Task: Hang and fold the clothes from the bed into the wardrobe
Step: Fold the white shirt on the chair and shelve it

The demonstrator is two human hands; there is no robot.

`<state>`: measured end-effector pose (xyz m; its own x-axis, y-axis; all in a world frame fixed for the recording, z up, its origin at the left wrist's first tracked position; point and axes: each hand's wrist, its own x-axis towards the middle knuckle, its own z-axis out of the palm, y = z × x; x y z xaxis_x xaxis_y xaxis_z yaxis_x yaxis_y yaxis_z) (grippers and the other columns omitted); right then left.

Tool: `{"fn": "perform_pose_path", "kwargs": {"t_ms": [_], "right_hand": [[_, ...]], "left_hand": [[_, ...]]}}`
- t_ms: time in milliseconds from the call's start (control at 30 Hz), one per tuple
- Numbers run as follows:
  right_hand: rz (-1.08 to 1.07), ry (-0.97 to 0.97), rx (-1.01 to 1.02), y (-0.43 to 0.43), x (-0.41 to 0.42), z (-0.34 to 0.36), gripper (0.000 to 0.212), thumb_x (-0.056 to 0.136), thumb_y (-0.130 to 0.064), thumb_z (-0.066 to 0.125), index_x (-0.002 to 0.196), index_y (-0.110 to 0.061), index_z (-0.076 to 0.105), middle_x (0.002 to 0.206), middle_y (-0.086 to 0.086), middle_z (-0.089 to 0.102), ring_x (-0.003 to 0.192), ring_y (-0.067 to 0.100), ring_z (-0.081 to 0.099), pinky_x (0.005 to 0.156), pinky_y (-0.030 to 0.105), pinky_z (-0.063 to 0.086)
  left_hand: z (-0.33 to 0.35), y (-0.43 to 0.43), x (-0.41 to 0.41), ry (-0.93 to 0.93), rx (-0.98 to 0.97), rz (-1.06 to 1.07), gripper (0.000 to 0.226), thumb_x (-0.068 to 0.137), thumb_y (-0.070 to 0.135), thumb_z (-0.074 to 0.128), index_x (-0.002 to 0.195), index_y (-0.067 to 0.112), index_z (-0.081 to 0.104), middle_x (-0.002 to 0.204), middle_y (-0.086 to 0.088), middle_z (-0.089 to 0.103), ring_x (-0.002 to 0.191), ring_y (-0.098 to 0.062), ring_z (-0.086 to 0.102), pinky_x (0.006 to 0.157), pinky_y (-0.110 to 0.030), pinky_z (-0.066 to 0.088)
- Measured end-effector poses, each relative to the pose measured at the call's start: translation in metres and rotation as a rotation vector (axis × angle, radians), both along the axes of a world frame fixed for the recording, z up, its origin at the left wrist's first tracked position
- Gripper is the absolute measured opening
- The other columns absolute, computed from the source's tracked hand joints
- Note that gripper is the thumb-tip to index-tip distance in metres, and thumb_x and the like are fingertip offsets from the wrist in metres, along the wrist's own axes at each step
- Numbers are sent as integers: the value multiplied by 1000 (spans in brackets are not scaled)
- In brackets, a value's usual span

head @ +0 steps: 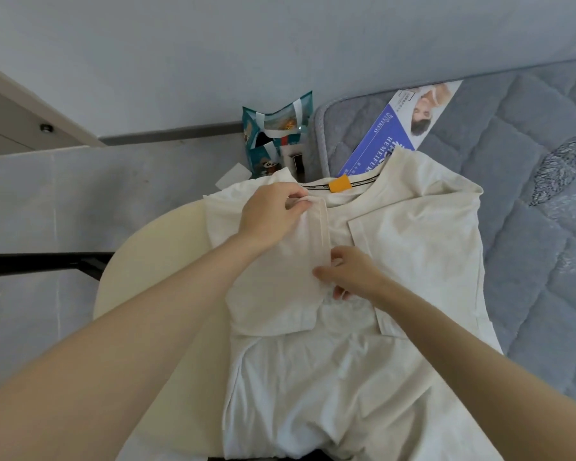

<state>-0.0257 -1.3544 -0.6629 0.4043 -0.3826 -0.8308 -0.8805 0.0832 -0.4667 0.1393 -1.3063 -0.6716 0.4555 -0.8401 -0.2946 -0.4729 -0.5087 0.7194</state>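
Observation:
A cream-white T-shirt [413, 261] with an orange neck label [340, 185] lies spread face-down on a round cream table [153, 271], its collar pointing away from me. Both side panels with their sleeves are folded inward over the back. My left hand [270, 217] pinches the top end of the folded left sleeve's hem near the collar. My right hand [350, 272] pinches the lower end of that same hem strip. The shirt's bottom part hangs toward me over the table edge.
A grey quilted mattress [529, 194] lies to the right, with a blue-and-white mattress label card [396, 128] on it. A teal gift bag [273, 141] stands on the grey floor behind the table. A pale wardrobe edge [20, 108] shows at upper left.

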Motion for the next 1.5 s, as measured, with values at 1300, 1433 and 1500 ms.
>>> {"fn": "perform_pose_path", "kwargs": {"t_ms": [1300,1433,1500], "right_hand": [[-251,-178,-886,-168,11,57,11,90,-7,50,97,-15,49,86,-1,56,88,28,52,69,30,34],[-342,-318,-854,-149,0,54,15,87,-6,52,103,-8,54,97,4,59,89,21,51,73,28,38],[-360,-359,-880,-130,-16,52,10,86,-4,52,95,-7,52,90,-2,57,83,14,50,67,21,38]], "left_hand": [[47,-46,75,-657,41,42,23,78,-6,50,91,13,50,97,-12,59,92,-35,53,68,-35,26],[51,-39,62,-632,-74,170,46,75,-10,56,117,8,50,94,-13,61,89,-36,55,73,-37,30],[52,-19,41,-581,-98,134,54,72,-12,60,122,7,52,92,-14,62,86,-36,56,73,-36,33]]}}
